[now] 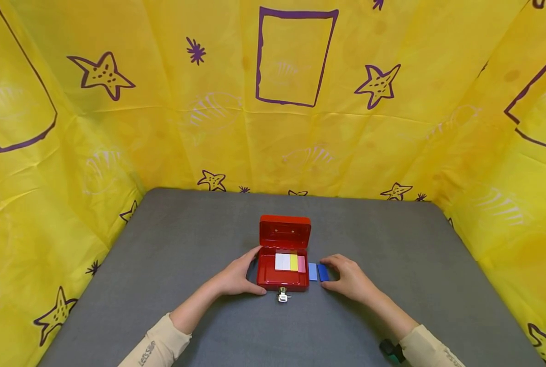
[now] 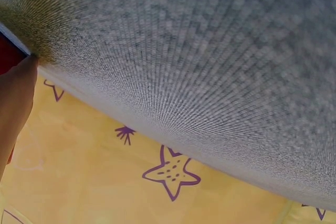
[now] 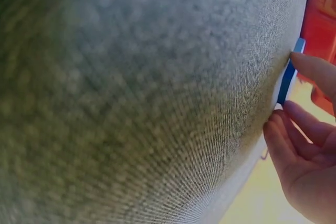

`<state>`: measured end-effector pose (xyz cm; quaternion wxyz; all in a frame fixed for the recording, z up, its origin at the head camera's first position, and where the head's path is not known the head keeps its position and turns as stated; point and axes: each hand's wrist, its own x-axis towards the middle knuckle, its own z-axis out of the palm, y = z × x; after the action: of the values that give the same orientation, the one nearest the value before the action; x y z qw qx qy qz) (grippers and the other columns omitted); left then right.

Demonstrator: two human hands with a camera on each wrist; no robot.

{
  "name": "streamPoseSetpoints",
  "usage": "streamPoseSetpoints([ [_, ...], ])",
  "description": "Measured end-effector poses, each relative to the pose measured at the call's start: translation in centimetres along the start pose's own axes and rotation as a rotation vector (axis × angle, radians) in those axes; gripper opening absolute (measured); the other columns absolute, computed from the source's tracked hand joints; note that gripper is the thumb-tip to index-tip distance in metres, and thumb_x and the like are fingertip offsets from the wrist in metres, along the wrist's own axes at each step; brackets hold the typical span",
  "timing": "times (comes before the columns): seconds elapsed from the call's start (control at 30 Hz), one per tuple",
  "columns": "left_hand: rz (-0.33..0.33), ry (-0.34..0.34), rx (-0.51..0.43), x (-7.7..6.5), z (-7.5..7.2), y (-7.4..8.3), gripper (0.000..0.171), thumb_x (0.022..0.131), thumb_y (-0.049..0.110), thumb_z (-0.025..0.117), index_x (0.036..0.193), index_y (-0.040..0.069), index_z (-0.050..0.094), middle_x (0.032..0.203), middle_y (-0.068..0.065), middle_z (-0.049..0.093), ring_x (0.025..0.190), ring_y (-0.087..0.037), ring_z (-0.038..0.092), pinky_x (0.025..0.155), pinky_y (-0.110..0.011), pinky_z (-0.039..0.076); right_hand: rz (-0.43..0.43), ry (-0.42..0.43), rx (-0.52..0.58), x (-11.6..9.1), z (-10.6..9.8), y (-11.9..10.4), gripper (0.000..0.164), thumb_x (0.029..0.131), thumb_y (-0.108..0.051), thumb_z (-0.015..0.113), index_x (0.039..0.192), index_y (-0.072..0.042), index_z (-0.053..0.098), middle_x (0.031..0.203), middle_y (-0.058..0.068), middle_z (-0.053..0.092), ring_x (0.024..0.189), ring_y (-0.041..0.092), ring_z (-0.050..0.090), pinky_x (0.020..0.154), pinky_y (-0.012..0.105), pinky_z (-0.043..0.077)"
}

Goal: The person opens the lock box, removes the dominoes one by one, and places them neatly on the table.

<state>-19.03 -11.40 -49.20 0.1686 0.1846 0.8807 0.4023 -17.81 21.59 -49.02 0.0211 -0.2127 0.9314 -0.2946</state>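
A red cash box point(image 1: 283, 279) stands with its lid point(image 1: 285, 232) raised. Inside, toward the right, lie white point(image 1: 282, 261), yellow point(image 1: 293, 262) and pink point(image 1: 302, 264) rectangular blocks side by side. My left hand point(image 1: 236, 275) holds the box's left side, fingers at the back corner and thumb at the front. To the right of the box a light blue block point(image 1: 313, 271) lies on the table. Beside it my right hand point(image 1: 348, 278) pinches a dark blue block point(image 3: 287, 80) by its two ends, between thumb and finger. Only a finger of the left hand shows in the left wrist view.
Keys point(image 1: 283, 295) hang from the lock at the box's front. A grey cloth covers the table point(image 1: 199, 224). Yellow patterned fabric point(image 1: 227, 132) surrounds its back and sides. A small dark object point(image 1: 391, 350) sits by the right sleeve.
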Motion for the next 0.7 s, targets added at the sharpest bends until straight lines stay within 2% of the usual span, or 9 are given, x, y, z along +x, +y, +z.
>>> streamPoseSetpoints([
  [0.7,0.012,0.001,0.003,0.00,0.04,-0.09,0.106,0.069,0.031,0.087,0.153,0.011,0.026,0.151,-0.011,0.038,0.135,-0.032,0.037,0.106,-0.058,0.035,-0.018,0.029,0.002,0.07,0.19,0.27,0.040,0.079,-0.021,0.082,0.114,-0.007,0.068,0.110,0.004,0.063,0.097,0.020,0.059,0.083,0.038,0.055],
])
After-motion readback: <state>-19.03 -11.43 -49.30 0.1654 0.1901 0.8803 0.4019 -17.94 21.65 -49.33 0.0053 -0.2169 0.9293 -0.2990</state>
